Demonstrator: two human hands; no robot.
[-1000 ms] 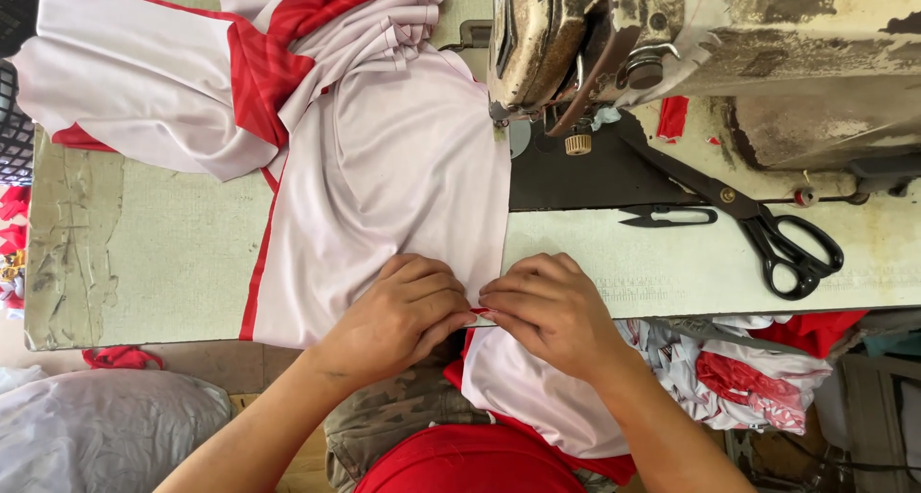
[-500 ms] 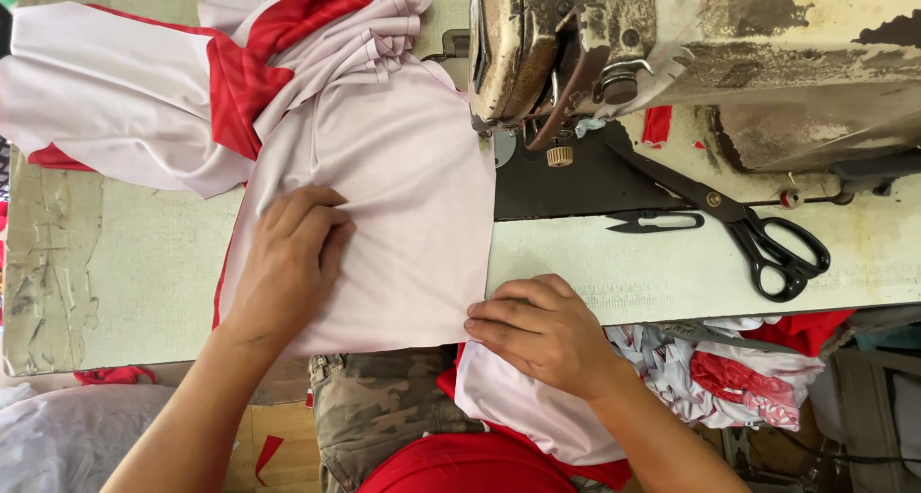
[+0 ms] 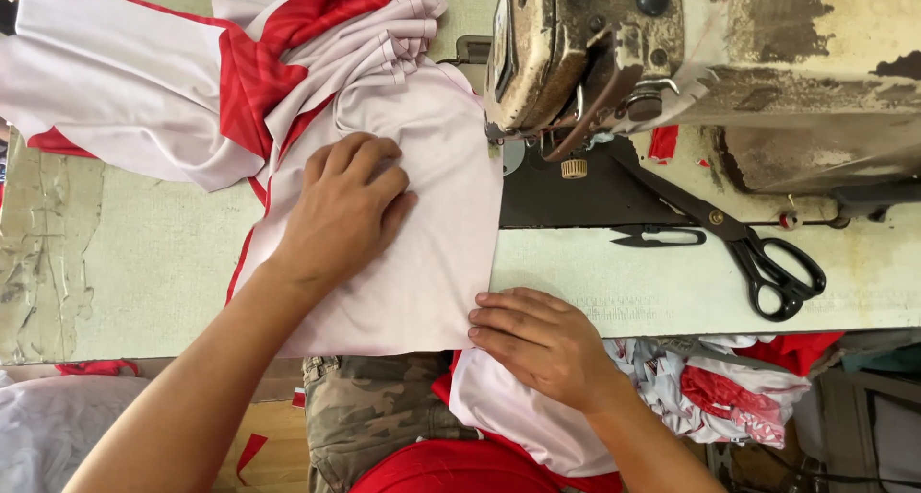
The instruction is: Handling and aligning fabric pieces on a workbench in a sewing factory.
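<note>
I see my left hand (image 3: 343, 210) lying flat, palm down, fingers spread and pointing up toward the far side of the worktop (image 3: 144, 253), with the forearm running in from the lower left. Its grip is wide: it closes on nothing and only presses on the white and red garment (image 3: 422, 253). My right hand (image 3: 542, 344) sits at the near edge of the worktop, knuckles up, fingers curled and pointing left, their tips on the garment's lower right corner. Whether that grip pinches the cloth or merely pins it I cannot tell, since the fingertips hide the edge.

The garment is pale white cloth with red panels and a thin red line along its left side. Under my left hand it lies smooth; beyond the fingers it bunches into folds, and a wide white part trails off to the far left. Its long axis runs from my right hand away up and to the left. The straight right edge runs from my right fingertips up to the foot of the worn sewing machine (image 3: 595, 61), just beyond my left fingertips and to their right. Black scissors (image 3: 743, 248) lie well to the right of both hands, handles toward me.
</note>
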